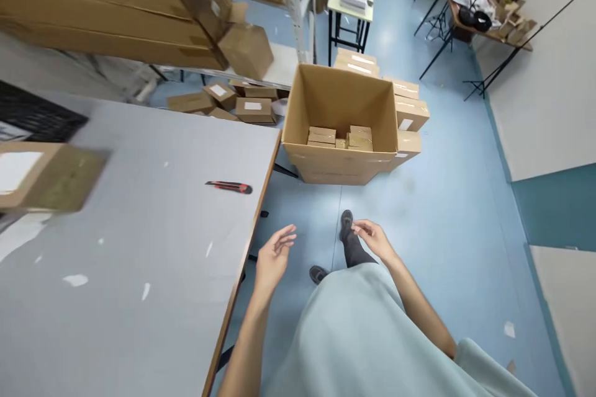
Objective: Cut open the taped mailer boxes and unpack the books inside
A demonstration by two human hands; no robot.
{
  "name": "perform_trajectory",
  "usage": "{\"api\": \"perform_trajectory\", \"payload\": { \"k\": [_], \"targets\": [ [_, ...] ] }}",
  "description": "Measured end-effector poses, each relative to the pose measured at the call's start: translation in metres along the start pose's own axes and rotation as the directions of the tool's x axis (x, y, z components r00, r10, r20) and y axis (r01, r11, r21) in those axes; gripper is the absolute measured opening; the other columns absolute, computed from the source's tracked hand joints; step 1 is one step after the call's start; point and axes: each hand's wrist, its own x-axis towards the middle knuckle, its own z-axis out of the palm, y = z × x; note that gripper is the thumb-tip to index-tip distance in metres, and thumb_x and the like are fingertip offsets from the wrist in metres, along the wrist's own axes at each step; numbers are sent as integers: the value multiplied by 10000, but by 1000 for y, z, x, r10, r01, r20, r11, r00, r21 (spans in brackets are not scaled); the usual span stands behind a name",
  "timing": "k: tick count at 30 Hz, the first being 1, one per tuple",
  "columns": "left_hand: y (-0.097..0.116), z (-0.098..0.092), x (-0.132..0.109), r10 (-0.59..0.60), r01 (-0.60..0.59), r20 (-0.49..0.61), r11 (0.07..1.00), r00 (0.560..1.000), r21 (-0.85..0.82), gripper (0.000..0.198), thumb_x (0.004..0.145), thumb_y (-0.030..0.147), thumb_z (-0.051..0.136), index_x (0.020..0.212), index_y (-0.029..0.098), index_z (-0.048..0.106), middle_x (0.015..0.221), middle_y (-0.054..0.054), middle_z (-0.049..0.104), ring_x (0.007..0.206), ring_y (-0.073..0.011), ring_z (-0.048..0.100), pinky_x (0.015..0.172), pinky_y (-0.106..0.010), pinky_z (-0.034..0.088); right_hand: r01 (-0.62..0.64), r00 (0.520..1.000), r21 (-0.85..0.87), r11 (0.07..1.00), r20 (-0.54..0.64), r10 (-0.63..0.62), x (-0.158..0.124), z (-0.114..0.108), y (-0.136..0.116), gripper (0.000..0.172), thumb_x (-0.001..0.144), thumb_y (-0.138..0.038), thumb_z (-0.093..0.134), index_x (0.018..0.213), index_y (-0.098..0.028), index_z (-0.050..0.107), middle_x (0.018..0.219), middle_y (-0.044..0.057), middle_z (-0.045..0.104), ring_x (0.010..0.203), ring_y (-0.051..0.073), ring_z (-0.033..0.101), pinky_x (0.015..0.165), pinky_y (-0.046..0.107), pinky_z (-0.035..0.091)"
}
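My left hand hangs in the air just off the right edge of the grey table, empty, its fingers loosely apart. Over the floor by my forward shoe, my right hand is also empty, with its fingers stretched and slightly curled. Ahead of both hands stands a large open cardboard box, with several small brown boxes inside at the bottom. A red and black box cutter lies on the table, apart from my left hand.
On the table's left sits a taped carton, near a black crate. More cartons are stacked beside the big box. A metal shelf with long cartons stands ahead left. Worktables are farther off.
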Motion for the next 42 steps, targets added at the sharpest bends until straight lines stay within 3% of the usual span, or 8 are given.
{"api": "perform_trajectory", "payload": {
  "k": [6,11,16,20,24,27,36,42],
  "targets": [
    [49,71,98,-45,42,70,998,997,47,525,817,418,673,1283,202,781,1349,-159,843,1138,-308,845,975,-467,713,-27,999,-27,999,-45,26,106,-33,-20,386,975,-531,752,1190,-222,835,1187,96,874,1126,272,832,1084,421,642],
    [77,130,179,-75,63,137,994,988,85,516,838,379,679,1303,174,769,1335,-160,846,1130,-294,842,1013,-472,706,-53,995,-310,949,-101,23,221,-68,-48,266,1044,-292,657,1231,-200,824,1270,112,866,1170,256,818,1087,392,621],
    [84,176,273,-43,9,195,985,980,171,456,920,290,632,1337,155,757,1376,-167,824,1124,-260,832,1050,-430,670,-9,994,-592,806,-93,-57,336,-92,-67,306,1134,-270,584,1339,-183,794,1340,130,844,1207,247,796,1093,338,573],
    [79,218,341,-59,-59,294,925,954,376,369,1062,241,540,1349,167,760,1383,-149,813,1134,-235,808,1070,-366,608,-173,985,-777,606,-142,99,394,-84,-60,310,1179,-290,552,1352,-218,799,1238,113,873,1104,249,811,969,299,533],
    [69,255,382,-203,-156,409,707,890,690,341,1156,314,504,1207,186,815,1313,-169,804,1168,-288,778,980,-350,537,-357,934,-820,447,-307,182,417,-63,-47,348,1198,-400,527,1224,-241,835,1114,96,880,970,238,793,824,278,451],
    [64,268,398,-313,-174,428,599,848,782,419,1176,392,484,1083,188,839,1249,-179,800,1123,-303,773,879,-349,482,-457,889,-801,387,-425,170,421,-53,-41,416,1193,-444,508,1029,-223,820,975,81,852,837,213,733,729,278,352],
    [66,275,409,-493,-84,385,527,780,845,425,1172,374,467,1076,237,858,1158,-131,839,1003,-279,778,789,-345,412,-472,879,-792,387,-457,135,413,-51,-29,422,1132,-365,515,772,-214,677,768,52,705,682,178,561,659,298,206],
    [64,277,406,-537,-57,331,464,776,884,407,1163,367,483,1042,241,851,1126,-117,847,974,-278,776,767,-344,394,-424,906,-823,378,-376,196,410,-52,-26,424,1147,-350,482,805,-206,687,802,79,730,744,197,627,664,310,219]
  ]
}}
